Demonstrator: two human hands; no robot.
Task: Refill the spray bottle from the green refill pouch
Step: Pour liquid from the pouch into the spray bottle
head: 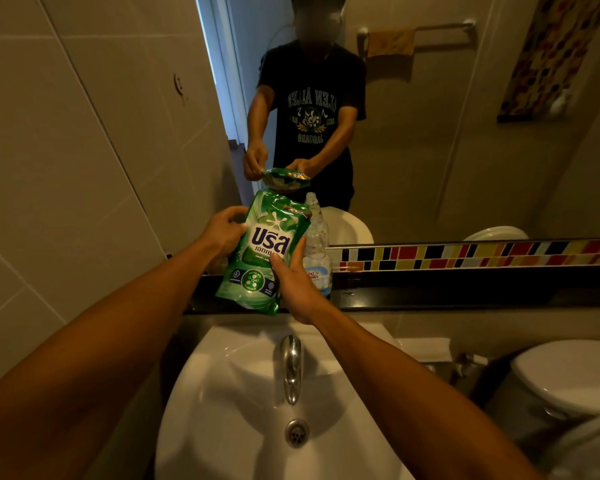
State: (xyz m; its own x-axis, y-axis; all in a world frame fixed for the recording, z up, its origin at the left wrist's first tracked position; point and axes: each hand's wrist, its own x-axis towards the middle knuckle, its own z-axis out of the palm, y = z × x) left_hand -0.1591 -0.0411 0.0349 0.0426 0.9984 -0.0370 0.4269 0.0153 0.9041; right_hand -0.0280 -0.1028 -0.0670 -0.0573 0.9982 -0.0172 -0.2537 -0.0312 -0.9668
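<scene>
Hands, left (pixel 222 233) and right (pixel 297 285), grip the crinkled green refill pouch (pixel 260 251) upright.

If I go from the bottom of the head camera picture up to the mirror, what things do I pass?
Round metal drain → shiny chrome tap → black ledge → green refill pouch, held in both hands, left hand and right hand → strip of coloured tiles → mirror.

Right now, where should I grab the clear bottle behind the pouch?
Take the clear bottle around its mid-body from the right: it stands upright on the ledge, and the green pouch, held by both hands, blocks its left.
</scene>
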